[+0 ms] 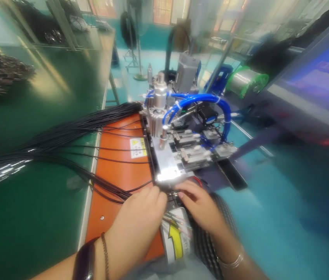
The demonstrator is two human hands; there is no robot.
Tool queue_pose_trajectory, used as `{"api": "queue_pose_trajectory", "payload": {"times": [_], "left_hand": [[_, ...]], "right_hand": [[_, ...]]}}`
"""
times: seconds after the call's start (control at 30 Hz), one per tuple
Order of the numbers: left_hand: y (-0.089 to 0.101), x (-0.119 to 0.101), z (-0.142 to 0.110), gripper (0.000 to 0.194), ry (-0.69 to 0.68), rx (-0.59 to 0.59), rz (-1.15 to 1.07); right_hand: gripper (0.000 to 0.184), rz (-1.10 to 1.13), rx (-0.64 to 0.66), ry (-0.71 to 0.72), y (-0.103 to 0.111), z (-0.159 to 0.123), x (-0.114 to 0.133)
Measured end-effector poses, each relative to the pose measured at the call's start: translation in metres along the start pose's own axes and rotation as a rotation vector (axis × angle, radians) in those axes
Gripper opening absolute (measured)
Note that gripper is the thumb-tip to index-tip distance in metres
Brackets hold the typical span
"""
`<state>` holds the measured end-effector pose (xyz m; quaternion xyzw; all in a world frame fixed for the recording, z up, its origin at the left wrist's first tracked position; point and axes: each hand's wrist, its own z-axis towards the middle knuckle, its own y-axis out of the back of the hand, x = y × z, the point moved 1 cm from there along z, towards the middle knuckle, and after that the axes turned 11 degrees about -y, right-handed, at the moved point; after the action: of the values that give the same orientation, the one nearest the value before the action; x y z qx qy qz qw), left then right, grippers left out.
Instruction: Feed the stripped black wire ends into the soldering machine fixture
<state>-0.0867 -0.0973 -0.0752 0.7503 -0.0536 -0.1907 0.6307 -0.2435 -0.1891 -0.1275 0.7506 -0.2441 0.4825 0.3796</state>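
My left hand (145,206) is closed at the near end of a bench machine (164,155), its fingertips curled down out of sight. Whatever it pinches is hidden. Beside it, my right hand (201,204) has thumb and forefinger drawn close together at the machine's front edge; anything between them is too small to make out. A bundle of black cables (109,186) runs from the left and passes under my left hand. Stripped, thin wire ends (179,223) come out on the other side, over a white label with a yellow arrow (176,241).
An orange base plate (118,171) carries the machine, with several single cables across it. A thick black cable bundle (65,128) lies over the green table (36,225). Blue air hoses (211,99) arch above the machine. A green-flanged wire spool (247,82) and a lit screen (324,74) are at right.
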Motion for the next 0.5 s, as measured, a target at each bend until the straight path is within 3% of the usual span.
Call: {"api": "queue_pose_trajectory", "payload": {"times": [0.13,0.3,0.4,0.5], "left_hand": [[0.004,-0.004,-0.002,0.033,0.055,0.025,-0.003],[0.001,-0.006,-0.003,0.033,0.021,-0.023,0.047],[-0.002,-0.01,-0.004,0.031,-0.002,-0.05,0.132],[-0.004,-0.015,-0.006,0.028,0.007,-0.057,0.211]], "right_hand": [[0.012,-0.18,-0.029,0.058,0.006,-0.002,0.011],[0.014,-0.244,-0.061,0.01,0.004,0.0,0.013],[0.02,-0.117,-0.016,-0.127,0.0,0.003,0.008],[0.025,0.161,0.081,-0.301,-0.006,0.006,-0.001]]}}
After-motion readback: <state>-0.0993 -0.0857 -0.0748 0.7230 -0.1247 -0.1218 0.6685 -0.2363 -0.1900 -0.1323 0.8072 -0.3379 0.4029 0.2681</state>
